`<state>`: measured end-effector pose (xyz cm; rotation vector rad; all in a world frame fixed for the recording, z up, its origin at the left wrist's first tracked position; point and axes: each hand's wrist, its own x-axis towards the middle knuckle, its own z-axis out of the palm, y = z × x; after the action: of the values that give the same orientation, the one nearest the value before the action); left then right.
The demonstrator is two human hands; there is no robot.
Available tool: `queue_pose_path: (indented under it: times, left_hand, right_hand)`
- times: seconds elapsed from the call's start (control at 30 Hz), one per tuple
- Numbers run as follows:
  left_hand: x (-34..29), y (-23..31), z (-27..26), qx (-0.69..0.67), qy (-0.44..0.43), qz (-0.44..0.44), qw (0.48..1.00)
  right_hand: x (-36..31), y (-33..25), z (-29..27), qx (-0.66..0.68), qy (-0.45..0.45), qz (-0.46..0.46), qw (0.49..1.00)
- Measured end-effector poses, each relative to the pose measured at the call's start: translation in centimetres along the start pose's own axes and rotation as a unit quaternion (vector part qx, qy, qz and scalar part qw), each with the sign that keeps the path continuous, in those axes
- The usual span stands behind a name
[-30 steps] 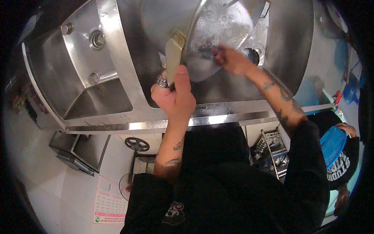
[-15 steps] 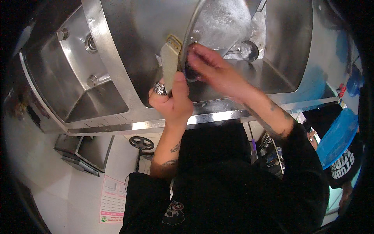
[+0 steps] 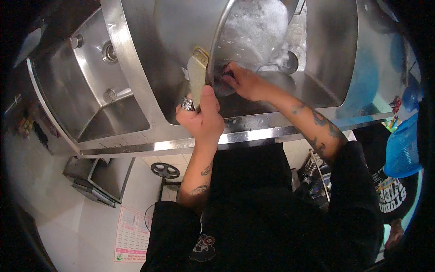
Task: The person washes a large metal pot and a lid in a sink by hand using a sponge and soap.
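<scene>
A large metal pan [image 3: 186, 27] is tilted on its side in the right-hand sink basin, its rim running up the middle. My left hand [image 3: 201, 113], a big ring on one finger, is wrapped round the pan's long beige handle [image 3: 197, 75]. On the rim's right side is my right hand [image 3: 247, 84], its fingers bent together close to the pan. A dark patch shows at those fingertips; what they hold, if anything, I cannot make out. White suds [image 3: 256, 34] spread over a rounded metal surface beyond, near a dark round object [image 3: 288, 62] partly covered in foam.
A second sink basin [image 3: 90, 68] with a drain lies to the left. The steel front edge [image 3: 181, 144] runs before me. At the right, another person in black [image 3: 392, 195] is near a blue basket [image 3: 402, 149]. A dark handwheel [image 3: 165, 170] sits below the sink.
My right hand has moved slightly up and right along the pan's rim. My left hand keeps its hold on the handle. The blue basket at the right has shifted outward.
</scene>
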<state>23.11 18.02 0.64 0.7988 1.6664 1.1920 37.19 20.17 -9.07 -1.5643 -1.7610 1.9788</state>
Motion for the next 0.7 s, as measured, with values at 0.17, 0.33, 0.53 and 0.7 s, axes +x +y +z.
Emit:
queue_pose_path:
  times: [0.17,0.33,0.53,0.7]
  left_hand:
    - [0.1,0.6,0.3,0.049,-0.024,0.053,0.997]
    - [0.9,1.2,0.3,0.022,0.002,0.016,1.000]
    - [1.8,2.1,1.0,0.012,0.007,0.013,1.000]
    - [2.5,3.0,0.6,-0.050,0.034,-0.063,0.996]
  right_hand:
    - [5.1,9.7,-6.4,-0.405,0.012,0.028,0.914]
    - [8.1,12.7,-12.1,-0.558,0.105,-0.026,0.822]
    - [6.0,9.0,0.4,-0.264,0.139,-0.150,0.943]
    - [3.2,5.9,-5.1,-0.178,-0.015,0.018,0.984]
